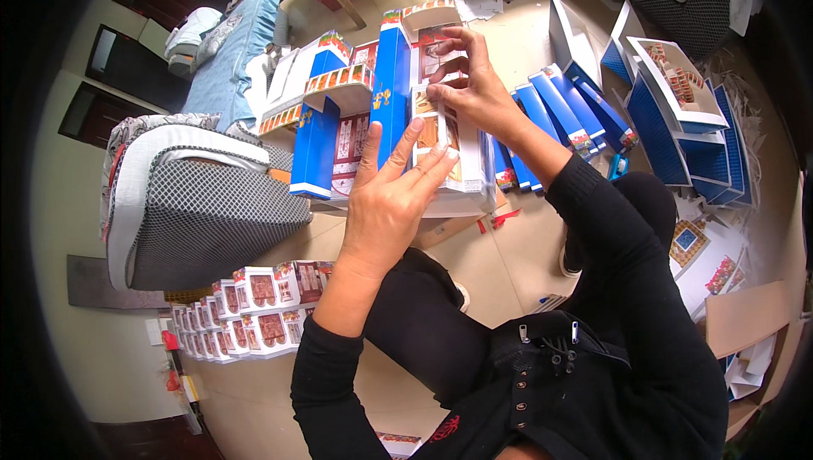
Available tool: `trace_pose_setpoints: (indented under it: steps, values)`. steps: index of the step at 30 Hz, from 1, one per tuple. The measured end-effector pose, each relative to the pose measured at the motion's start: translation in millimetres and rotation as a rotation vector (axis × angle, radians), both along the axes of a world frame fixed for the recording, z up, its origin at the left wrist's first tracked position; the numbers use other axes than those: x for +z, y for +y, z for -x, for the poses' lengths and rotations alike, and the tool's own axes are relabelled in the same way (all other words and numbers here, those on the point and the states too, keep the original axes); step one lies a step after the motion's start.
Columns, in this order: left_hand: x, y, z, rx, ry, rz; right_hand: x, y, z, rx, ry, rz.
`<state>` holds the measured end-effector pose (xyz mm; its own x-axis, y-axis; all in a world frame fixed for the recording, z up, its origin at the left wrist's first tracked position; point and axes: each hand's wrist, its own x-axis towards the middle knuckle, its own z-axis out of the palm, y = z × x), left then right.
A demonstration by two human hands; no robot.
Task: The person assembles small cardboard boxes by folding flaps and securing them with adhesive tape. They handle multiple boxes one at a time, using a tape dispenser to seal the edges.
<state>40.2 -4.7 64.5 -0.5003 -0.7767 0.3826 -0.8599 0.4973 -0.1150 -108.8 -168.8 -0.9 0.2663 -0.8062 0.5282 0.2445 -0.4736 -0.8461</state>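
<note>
My left hand point(397, 196) lies with fingers spread on a printed cardboard panel with brown door pictures point(427, 133). At the panel's far end is my right hand point(473, 91), its thumb and fingertip touching or very near the edge; whether they pinch it is unclear. Left of the panel runs a long blue folded cardboard piece point(392, 60) with a gold print. Another blue folded piece point(314, 152) stands further left, beside a curved balcony-like strip point(340, 86). Printed red window panels point(351, 142) show between them. My left fingers partly cover the panel.
Several blue folded strips point(559, 104) lie at the right, near blue-and-white open card boxes point(657, 136). Printed house-shaped pieces point(267, 291) stand in rows on the floor at the left. A patterned sofa point(216, 212) is close on the left; a carton point(746, 320) sits at lower right.
</note>
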Motion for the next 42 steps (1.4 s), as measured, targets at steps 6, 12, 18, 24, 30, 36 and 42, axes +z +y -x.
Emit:
trace_pose_setpoints:
  steps: [6,12,18,24,30,36,42]
  values:
    - [-3,0,-3,0.047,-0.008,0.01,-2,-2,0,0.001,0.009,0.026]
    - [-2,-1,-5,0.025,-0.012,-0.017,-2,-2,2,0.003,0.032,0.025]
    - [-2,-3,-3,-0.004,0.036,-0.003,3,5,13,-0.08,-0.021,0.048]
    - [-5,0,-8,-0.025,0.066,0.016,9,90,46,-0.218,0.016,0.114]
    - [-6,-3,-9,-0.061,0.102,0.022,1,147,69,-0.196,0.61,0.53]
    - [-11,-6,-12,-0.091,0.117,0.063,13,153,70,-0.208,0.846,0.743]
    - [-16,-3,-15,-0.099,0.153,0.117,19,157,66,-0.183,0.905,0.793]
